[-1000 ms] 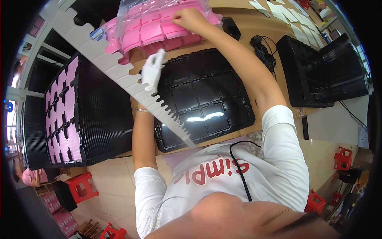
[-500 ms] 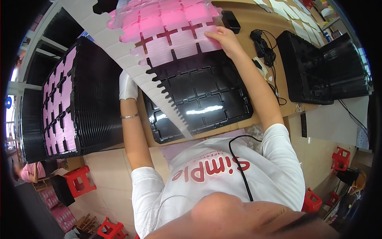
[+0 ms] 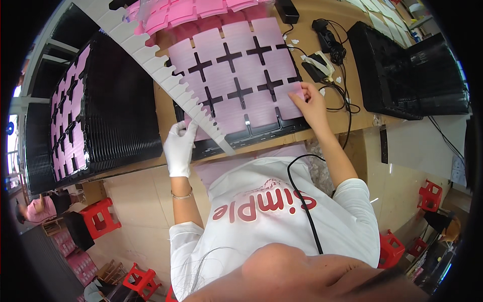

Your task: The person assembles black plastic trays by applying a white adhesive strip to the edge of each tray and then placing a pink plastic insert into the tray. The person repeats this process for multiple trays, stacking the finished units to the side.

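A thin pink foam sheet (image 3: 236,70) with cross-shaped cutouts lies spread over a black plastic tray (image 3: 251,135), whose near rim shows below it. My right hand (image 3: 313,106), bare, pinches the sheet's near right corner between thumb and fingers. At the near left corner, my left hand (image 3: 178,148) in a white glove has thumb and fingertips closed on the sheet's edge. A long pale toothed strip (image 3: 166,80) runs slantwise across the view and hides part of the sheet's left side.
More pink foam sheets (image 3: 186,11) are piled behind the tray. At left stands a tall stack of black trays (image 3: 121,110) with pink sheeting on its side. Cables (image 3: 338,70), a small black box (image 3: 287,11) and black trays (image 3: 375,75) lie to the right on the brown tabletop (image 3: 358,108).
The pink sheet has come off the pile toward me and now covers most of the tray. Both hands moved nearer to my body; the left came out from behind the strip.
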Action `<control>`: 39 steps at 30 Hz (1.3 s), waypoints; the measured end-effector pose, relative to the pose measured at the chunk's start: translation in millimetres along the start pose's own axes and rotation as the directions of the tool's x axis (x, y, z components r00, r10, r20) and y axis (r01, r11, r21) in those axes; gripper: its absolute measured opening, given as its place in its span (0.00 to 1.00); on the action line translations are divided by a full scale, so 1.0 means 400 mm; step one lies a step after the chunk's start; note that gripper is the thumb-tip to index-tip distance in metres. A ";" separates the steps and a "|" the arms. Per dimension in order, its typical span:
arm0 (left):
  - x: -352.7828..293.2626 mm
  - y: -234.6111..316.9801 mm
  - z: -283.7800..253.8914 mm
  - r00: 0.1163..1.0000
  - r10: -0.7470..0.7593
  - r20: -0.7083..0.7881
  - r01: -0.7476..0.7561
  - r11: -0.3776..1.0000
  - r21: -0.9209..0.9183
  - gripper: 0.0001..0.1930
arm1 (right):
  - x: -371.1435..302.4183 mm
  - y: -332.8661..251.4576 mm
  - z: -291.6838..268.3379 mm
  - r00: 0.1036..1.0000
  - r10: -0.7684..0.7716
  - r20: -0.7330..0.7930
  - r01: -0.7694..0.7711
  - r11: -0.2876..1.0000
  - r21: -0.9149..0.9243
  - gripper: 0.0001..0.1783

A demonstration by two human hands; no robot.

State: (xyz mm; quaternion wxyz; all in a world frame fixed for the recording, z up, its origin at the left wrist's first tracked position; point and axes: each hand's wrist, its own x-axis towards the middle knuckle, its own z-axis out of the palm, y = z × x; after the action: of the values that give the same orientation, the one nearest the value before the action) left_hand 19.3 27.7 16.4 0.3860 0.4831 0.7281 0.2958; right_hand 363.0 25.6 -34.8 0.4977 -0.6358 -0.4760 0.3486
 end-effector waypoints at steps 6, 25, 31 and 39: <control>-0.063 -0.021 0.014 0.994 -0.026 -0.103 0.043 0.985 0.168 0.27 | -0.050 -0.014 -0.008 1.000 0.000 -0.017 -0.002 0.992 -0.126 0.22; 0.416 0.021 0.120 0.568 0.805 0.169 -0.543 0.213 0.812 0.32 | 0.355 -0.003 0.167 0.882 -0.272 0.384 0.453 0.267 -0.851 0.35; 0.431 -0.006 0.103 0.565 0.800 0.201 -0.547 0.181 0.817 0.31 | 0.350 0.013 0.146 0.878 -0.318 0.357 0.444 0.267 -0.855 0.31; 0.032 0.049 -0.014 0.450 0.787 0.422 -0.843 0.219 0.492 0.17 | 0.000 -0.062 -0.064 0.683 -0.537 0.496 0.731 0.505 -0.459 0.19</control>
State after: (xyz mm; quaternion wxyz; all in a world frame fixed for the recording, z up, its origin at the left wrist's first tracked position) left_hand 20.7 46.2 31.5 0.0104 0.9014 0.4008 0.1631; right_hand 380.0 19.0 -4.0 0.2742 -0.4816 -0.8310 0.0487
